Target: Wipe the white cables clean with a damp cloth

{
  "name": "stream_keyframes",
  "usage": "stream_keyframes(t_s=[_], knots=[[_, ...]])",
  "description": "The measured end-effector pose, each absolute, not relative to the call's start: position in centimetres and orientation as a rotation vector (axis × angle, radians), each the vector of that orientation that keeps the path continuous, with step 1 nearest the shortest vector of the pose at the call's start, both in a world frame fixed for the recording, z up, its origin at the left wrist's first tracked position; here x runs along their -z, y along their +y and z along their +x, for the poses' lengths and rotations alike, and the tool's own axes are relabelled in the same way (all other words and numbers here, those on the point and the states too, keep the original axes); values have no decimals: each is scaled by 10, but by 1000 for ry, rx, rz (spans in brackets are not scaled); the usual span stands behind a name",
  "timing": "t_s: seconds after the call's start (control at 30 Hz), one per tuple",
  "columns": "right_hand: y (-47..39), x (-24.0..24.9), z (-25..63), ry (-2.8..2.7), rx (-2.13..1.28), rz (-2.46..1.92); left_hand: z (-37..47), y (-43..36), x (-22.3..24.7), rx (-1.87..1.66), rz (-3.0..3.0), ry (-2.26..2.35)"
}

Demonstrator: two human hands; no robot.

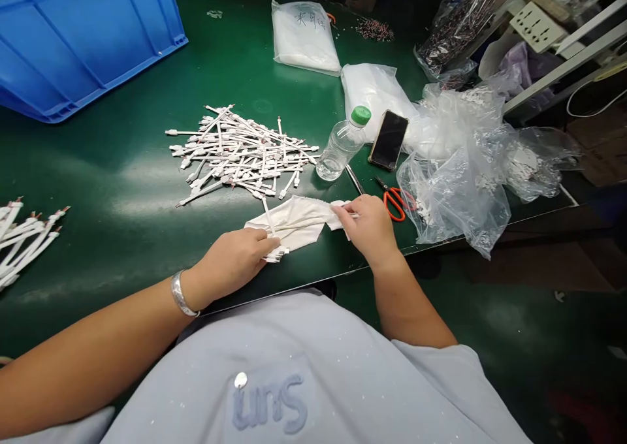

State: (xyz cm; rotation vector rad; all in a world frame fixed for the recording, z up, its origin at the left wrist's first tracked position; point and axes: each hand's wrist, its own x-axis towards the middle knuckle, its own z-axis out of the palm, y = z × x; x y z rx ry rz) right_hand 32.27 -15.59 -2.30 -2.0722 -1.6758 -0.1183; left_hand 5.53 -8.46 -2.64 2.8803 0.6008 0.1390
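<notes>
A crumpled white cloth [304, 212] lies at the front edge of the green table, between my two hands. My left hand [240, 254] is closed on a few short white cables, whose plug ends [277, 254] stick out below its fingertips over the cloth. At the cloth's right end, my right hand [369, 225] is closed, pinching the fabric between thumb and fingers. A small white bit shows at its fingertips; I cannot tell whether it is a cable end. Just beyond the cloth spreads a loose pile of short white cables [245, 153].
Behind my right hand are a water bottle [340, 147], a phone [388, 140] and orange-handled scissors [394, 204]. Clear plastic bags [455, 176] crowd the right side. A blue crate [88, 39] stands at the back left, and more cables [27, 241] lie at far left.
</notes>
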Motion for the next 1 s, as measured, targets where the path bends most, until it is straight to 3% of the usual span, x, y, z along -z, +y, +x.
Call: stream_keyframes(t_s=[0.17,0.5,0.77,1.0], knots=[[-146,41,321,-1556,76,-2097,55,-89,22,38,2878,661],[-161,39,361,-382,-453,-1357,55,-92,13,212,2809,694],[-202,32,353,-433,-1126,-1428,52,-90,21,61,2836,665],[-219,22,363,-464,-1069,-1705,51,-89,31,-22,2857,645]])
